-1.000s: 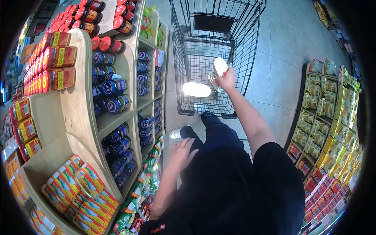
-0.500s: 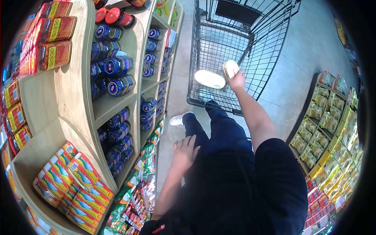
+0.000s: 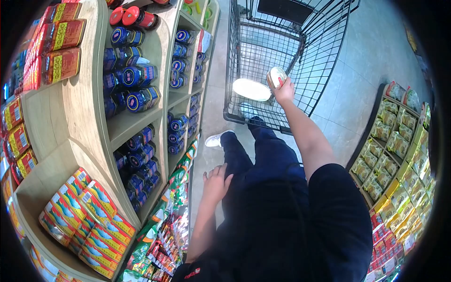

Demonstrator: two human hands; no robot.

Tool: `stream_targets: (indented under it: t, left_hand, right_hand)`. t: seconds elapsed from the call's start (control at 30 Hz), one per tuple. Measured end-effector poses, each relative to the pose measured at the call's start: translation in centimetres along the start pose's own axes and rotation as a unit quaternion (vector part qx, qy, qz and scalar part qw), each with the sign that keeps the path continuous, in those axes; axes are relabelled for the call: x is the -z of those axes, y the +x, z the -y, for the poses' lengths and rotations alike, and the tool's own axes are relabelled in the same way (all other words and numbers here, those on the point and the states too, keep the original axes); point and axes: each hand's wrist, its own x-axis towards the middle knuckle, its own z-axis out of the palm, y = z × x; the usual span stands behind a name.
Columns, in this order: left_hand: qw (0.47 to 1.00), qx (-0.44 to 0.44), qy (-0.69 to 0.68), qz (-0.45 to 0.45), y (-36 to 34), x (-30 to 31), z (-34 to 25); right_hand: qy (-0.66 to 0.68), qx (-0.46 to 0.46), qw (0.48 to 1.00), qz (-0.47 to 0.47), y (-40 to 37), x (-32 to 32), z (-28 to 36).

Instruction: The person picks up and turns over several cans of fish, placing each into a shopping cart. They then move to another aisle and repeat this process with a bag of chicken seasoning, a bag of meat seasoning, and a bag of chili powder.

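My right hand [image 3: 284, 92] reaches over the shopping cart [image 3: 324, 75] and is closed on a rounded, pale container [image 3: 276, 75] with a red mark on top. Its side looks ridged or layered; its exact kind cannot be made out. To its left, inside the cart, is a white oval item [image 3: 251, 89], overexposed, so no label is readable. My left hand [image 3: 217, 182] holds nothing. Its fingers are apart, and it hangs beside my left thigh.
At left, wooden shelves carry blue-lidded jars [image 3: 136, 75], red packs [image 3: 61, 35] and red-yellow fish cartons [image 3: 101, 202]. Colourful packets [image 3: 164, 235] line the lower edge. Packaged food [image 3: 380, 174] fills a rack on the right. My shoe [image 3: 218, 139] is on the grey floor [image 3: 211, 103].
My right hand has tilted the pale container slightly, so more of its marked top shows. My left hand has shifted a little and its fingers point more upward. The view has moved slightly.
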Motion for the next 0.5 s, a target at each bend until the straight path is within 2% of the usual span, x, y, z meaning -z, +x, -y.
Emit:
stream_targets:
  t: [0.33, 0.5]
  left_hand:
    - [0.999, 0.002, -0.037, -0.011, 0.3, -0.2, 0.0]
    - [0.999, 0.013, -0.038, -0.009, 0.0, -0.7, 0.5]
  right_hand:
    - [-0.022, -0.017, 1.000, -0.005, 0.1, -0.7, 0.2]
    - [-0.045, -0.050, 0.997, 0.042, 0.3, 0.0, 0.8]
